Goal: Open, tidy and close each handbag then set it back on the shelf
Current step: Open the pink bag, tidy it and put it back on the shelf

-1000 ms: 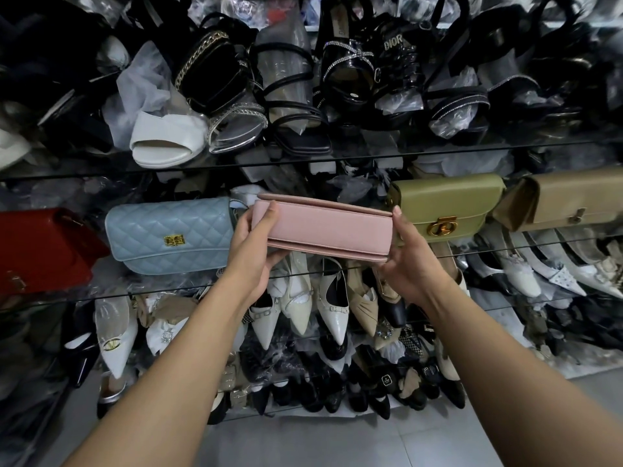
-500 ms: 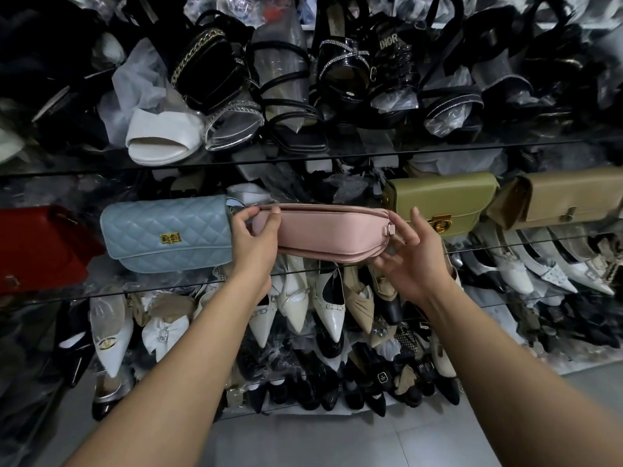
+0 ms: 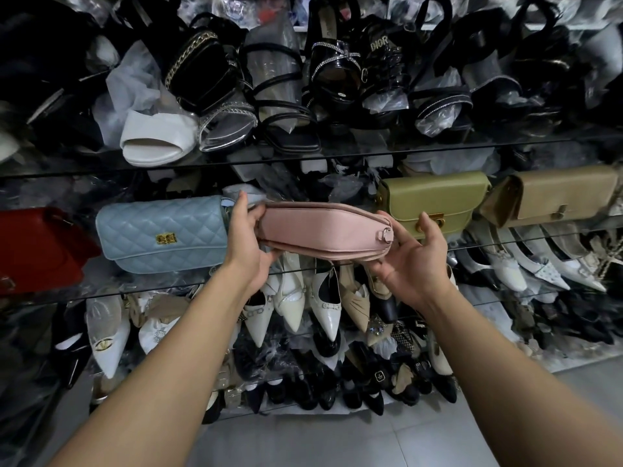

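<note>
Spanning left-right — pink handbag, left hand and right hand gripping its ends

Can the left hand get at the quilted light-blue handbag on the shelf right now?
Likely within reach: the quilted light-blue handbag sits right beside the left hand, with nothing between them. But that hand grips one end of the flat pink handbag, so it must let go first.

The middle glass shelf holds 4 handbags in a row: a red bag at the left, a light blue quilted bag, a green bag and a tan bag. The top glass shelf holds a white sandal and black strappy sandals. White pointed shoes sit on the shelf below.
</note>
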